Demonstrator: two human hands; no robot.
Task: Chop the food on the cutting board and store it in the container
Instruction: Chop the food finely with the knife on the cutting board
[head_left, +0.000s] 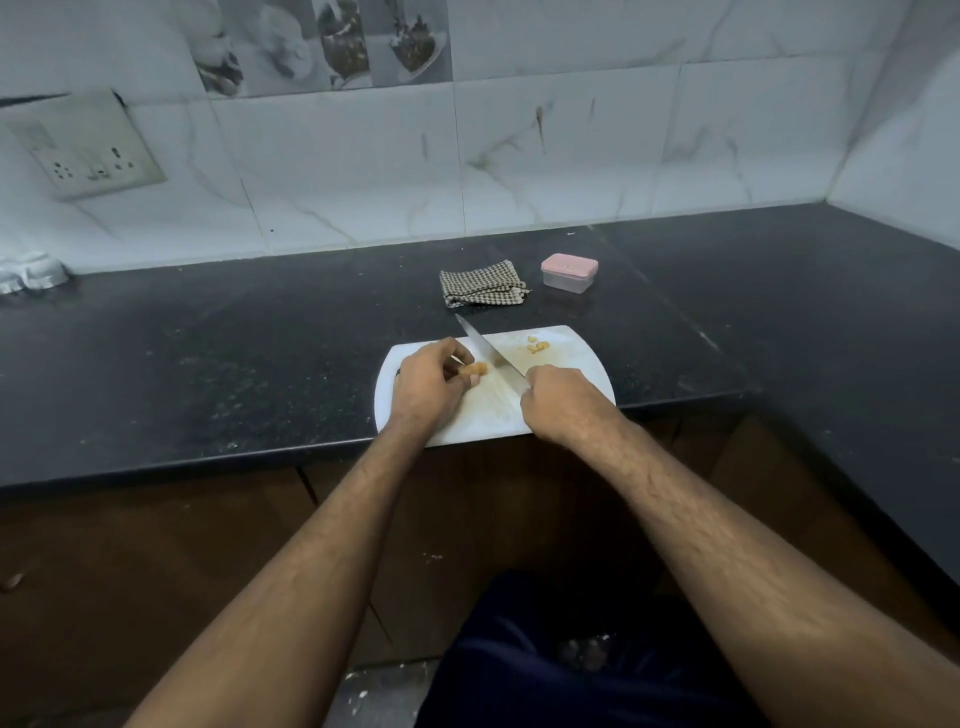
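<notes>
A white cutting board (566, 374) lies at the front edge of the dark counter. My left hand (428, 384) pinches a small orange-brown piece of food (475, 369) on the board. My right hand (563, 405) grips the handle of a knife (488, 351). Its blade runs up and to the left, just right of the held piece. A few chopped bits (537, 345) lie near the board's far edge. A small clear container with a pink lid (569, 273), closed, stands behind the board to the right.
A folded checked cloth (480, 286) lies behind the board, left of the container. The black counter (234, 353) turns a corner along the right wall. A wall socket (85, 150) sits at left, with a crumpled white thing (31, 273) below it.
</notes>
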